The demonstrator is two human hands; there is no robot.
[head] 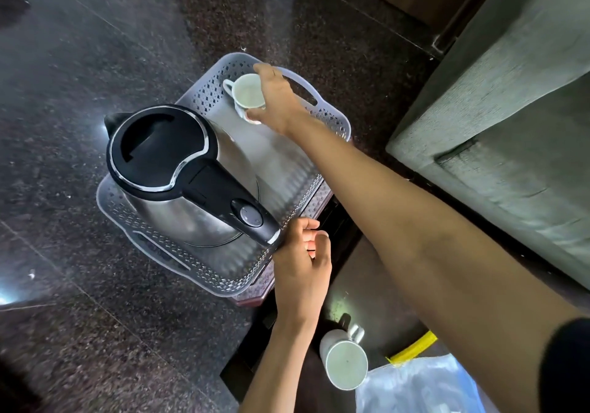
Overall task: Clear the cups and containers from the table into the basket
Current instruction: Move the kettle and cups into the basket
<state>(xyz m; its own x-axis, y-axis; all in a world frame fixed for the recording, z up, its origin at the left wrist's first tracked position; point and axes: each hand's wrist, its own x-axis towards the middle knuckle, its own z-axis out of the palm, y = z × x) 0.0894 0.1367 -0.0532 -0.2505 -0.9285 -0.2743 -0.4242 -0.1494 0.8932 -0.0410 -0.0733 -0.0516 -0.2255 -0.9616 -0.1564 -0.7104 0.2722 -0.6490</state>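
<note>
Dark speckled stone floor is spreading under everything. Closest to me, a tall white ceramic mug (346,361) is sitting on the dark low table (357,288), not yet in the basket. It is lying back toward me from my left hand (301,259), the nearer hand, which is hanging loosely curled and empty beside the big steel kettle with the black lid (166,147). Farther out, my right hand (277,96) is gripping a small white cup (247,91) in the far corner of the pale grey plastic basket (207,90).

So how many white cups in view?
2 clear: one white ceramic cup in the grey perforated plastic basket, gripped by the right hand; one white ceramic mug outside it, low in frame. Another may be hidden under that hand.
</note>
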